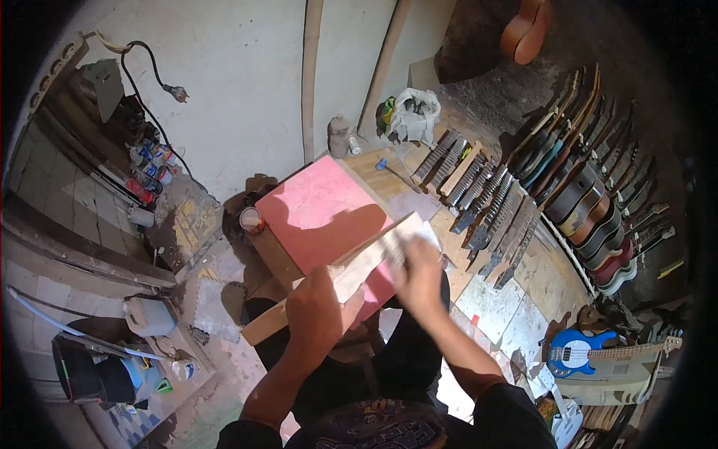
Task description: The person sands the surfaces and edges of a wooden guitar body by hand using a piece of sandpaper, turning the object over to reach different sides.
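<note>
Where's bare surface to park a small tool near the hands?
Best bet: the far half of the pink board, bare between the small tin and the plank that the left hand holds and the right hand rubs. The light wooden patch beyond it holds a blue-handled tool. Crowded: rows of guitar necks on the right.

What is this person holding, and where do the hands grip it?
A long pale wooden piece: the left hand grips its near end, and the right hand presses on its upper part.
</note>
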The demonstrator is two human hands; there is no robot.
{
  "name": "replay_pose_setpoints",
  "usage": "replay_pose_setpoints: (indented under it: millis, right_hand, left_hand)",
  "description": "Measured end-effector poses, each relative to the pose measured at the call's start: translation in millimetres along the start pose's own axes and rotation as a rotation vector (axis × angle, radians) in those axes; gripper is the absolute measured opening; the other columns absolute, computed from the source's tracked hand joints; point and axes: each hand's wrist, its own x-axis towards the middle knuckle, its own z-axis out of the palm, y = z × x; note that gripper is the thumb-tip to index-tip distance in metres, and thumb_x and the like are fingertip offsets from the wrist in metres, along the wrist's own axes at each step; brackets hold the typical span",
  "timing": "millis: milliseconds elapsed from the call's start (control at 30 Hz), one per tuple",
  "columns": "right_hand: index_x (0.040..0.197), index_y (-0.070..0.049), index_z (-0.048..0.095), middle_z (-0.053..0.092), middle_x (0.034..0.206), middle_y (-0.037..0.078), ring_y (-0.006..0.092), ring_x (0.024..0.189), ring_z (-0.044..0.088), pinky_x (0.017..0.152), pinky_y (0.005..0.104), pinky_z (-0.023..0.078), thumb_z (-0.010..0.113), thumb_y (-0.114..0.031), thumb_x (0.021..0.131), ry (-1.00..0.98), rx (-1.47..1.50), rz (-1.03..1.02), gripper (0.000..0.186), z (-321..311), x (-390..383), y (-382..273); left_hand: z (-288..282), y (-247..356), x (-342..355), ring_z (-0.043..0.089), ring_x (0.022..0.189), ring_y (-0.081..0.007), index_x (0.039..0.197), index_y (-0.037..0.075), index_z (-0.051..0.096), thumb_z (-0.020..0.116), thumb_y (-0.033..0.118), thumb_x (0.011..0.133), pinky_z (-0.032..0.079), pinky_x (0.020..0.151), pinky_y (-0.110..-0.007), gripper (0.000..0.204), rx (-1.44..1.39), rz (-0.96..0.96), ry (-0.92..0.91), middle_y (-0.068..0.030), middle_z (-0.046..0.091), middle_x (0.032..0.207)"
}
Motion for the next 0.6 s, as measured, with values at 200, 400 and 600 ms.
replay_pose_setpoints:
  millis: [200,400,600]
  right_hand:
    - [0.128,0.001,0.069,0.068,0.108,0.022,0.0412,0.109,0.063,0.098,0.05,0.048,0.074,-0.015,0.09,0.014,0.206,0.173,0.041,-2.3,21.2,38.0]
    - [0.126,-0.001,0.071,0.065,0.117,0.021,0.0388,0.109,0.062,0.098,0.0489,0.048,0.076,-0.014,0.088,-0.013,0.056,-0.097,0.041,-5.6,-16.4,-3.6]
    - [0.127,0.0,0.069,0.067,0.108,0.019,0.0384,0.104,0.063,0.09,0.0489,0.05,0.077,-0.015,0.087,0.04,-0.009,-0.023,0.044,2.2,-10.3,15.9]
  left_hand:
    - [-0.7,-0.9,-4.4,0.068,0.077,-0.0437,0.098,0.001,0.056,0.089,0.033,0.082,0.054,0.066,-0.051,0.048,0.006,0.02,-0.01,-0.0204,0.063,0.083]
    - [-3.3,-2.2,-5.8,0.067,0.076,-0.0426,0.098,0.001,0.057,0.088,0.03,0.081,0.054,0.066,-0.05,0.046,0.038,0.017,0.017,-0.0192,0.062,0.083]
    - [-1.6,3.1,-15.2,0.068,0.08,-0.0433,0.102,0.0,0.06,0.089,0.028,0.079,0.055,0.069,-0.051,0.047,0.049,-0.006,-0.011,-0.0202,0.065,0.089]
